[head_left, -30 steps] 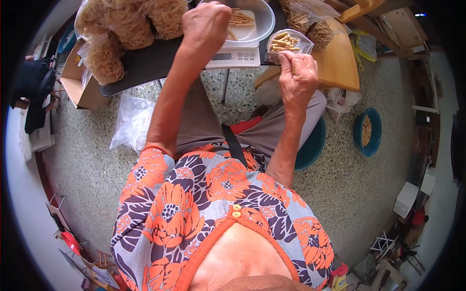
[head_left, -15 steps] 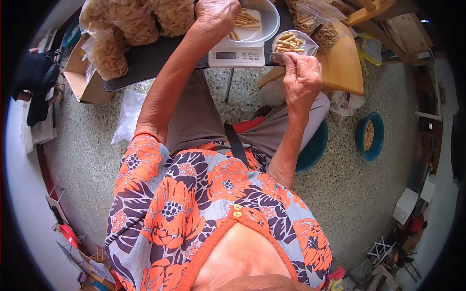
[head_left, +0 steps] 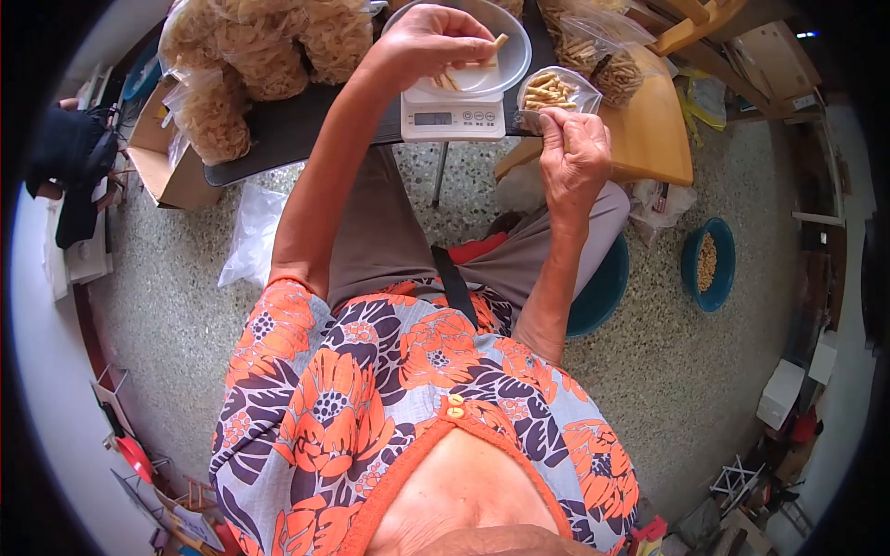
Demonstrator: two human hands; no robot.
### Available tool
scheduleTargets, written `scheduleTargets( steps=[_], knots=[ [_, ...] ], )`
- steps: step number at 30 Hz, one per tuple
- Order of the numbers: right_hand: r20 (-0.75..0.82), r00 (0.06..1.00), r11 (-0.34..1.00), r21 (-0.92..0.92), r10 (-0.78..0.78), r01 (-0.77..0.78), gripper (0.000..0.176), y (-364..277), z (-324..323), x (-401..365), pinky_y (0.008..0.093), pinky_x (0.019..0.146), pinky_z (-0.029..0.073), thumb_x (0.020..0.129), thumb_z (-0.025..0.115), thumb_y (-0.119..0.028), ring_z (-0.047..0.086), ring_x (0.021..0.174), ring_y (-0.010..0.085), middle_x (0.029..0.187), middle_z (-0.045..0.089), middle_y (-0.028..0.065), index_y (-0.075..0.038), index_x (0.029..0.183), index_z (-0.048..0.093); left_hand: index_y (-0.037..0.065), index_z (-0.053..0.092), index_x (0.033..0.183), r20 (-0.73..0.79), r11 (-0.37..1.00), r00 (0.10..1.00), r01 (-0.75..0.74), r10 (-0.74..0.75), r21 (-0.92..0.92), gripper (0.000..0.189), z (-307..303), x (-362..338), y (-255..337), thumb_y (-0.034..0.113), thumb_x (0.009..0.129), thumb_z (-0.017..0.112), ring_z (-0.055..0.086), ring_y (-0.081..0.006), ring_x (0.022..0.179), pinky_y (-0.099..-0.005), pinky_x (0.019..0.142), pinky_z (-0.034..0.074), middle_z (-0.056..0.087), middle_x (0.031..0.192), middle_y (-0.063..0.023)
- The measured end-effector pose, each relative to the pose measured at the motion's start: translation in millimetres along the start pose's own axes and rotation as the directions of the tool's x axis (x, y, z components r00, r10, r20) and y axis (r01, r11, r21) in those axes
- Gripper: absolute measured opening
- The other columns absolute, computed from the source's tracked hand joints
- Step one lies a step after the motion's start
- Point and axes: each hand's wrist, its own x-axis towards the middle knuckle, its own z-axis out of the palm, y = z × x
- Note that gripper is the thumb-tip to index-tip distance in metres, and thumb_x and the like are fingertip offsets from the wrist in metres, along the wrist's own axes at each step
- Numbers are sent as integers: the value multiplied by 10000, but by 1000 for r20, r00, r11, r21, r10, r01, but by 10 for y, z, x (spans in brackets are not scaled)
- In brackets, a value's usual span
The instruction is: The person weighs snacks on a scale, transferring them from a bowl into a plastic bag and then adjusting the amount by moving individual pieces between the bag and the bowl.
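My left hand [head_left: 436,42] is over the clear plastic bowl [head_left: 522,69], its fingers pinched on short tan snack sticks [head_left: 501,42]. A few more sticks lie in the bowl, which rests on a white digital scale [head_left: 454,130]; its display digits are too small to read. To the right, my right hand [head_left: 575,148] grips the near edge of an open clear bag [head_left: 586,95] between thumb and fingers. Several sticks [head_left: 549,91] fill part of that bag, beside the scale.
Bags of pale curled snacks [head_left: 269,65] crowd the dark table [head_left: 278,139] at left, near a cardboard box [head_left: 167,176]. Filled stick bags [head_left: 619,74] are by a wooden stool [head_left: 654,139]. A teal bowl [head_left: 709,264] stands on the floor. Part of another person [head_left: 69,148] shows far left.
My left hand has moved slightly right and down over the bowl, and sticks now show at its fingertips. My right hand keeps its hold on the bag. The whole view has shifted slightly.
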Motion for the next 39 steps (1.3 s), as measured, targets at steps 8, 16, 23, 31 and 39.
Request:
scheduleTargets(
  steps=[8,16,23,31,39],
  knots=[
    [-6,1000,1000,-18,10,-10,115,-20,-6,-4,429,797,511,853,800,-133,638,846,296,868,676,98,-74,951,793,-12,714,1141,63,732,994,112,-94,-672,266,484,-193,271,167,954,776,636,-43,675,-147,511,483,729,908,-55],
    [-5,1000,999,31,15,-15,111,-30,-17,9,427,793,508,858,794,-134,635,840,299,873,684,103,-69,947,792,77,815,958,-188,843,874,-344,448,413,148,863,-91,345,139,823,809,726,-204,727,-363,672,586,771,863,-112],
    [-33,999,1000,4,-4,4,118,-18,-6,14,422,795,513,845,807,-121,638,837,291,872,688,94,-66,948,795,33,754,869,-174,670,834,-277,524,689,93,113,100,334,53,783,724,694,-331,804,-424,724,547,704,828,-153],
    [-32,999,1000,-5,-1,1,120,-16,-19,9,417,789,524,842,819,-115,640,837,283,874,689,92,-62,947,796,60,772,795,-67,389,995,36,69,921,94,58,246,-105,128,762,717,735,-372,807,-477,727,575,742,815,-180],
    [-29,999,1000,6,17,-17,118,-20,-21,9,417,794,529,848,817,-110,645,849,283,883,690,99,-55,948,791,19,765,786,-64,219,996,76,-62,973,118,126,174,151,125,738,746,752,-352,815,-467,695,580,745,824,-207]
  ],
)
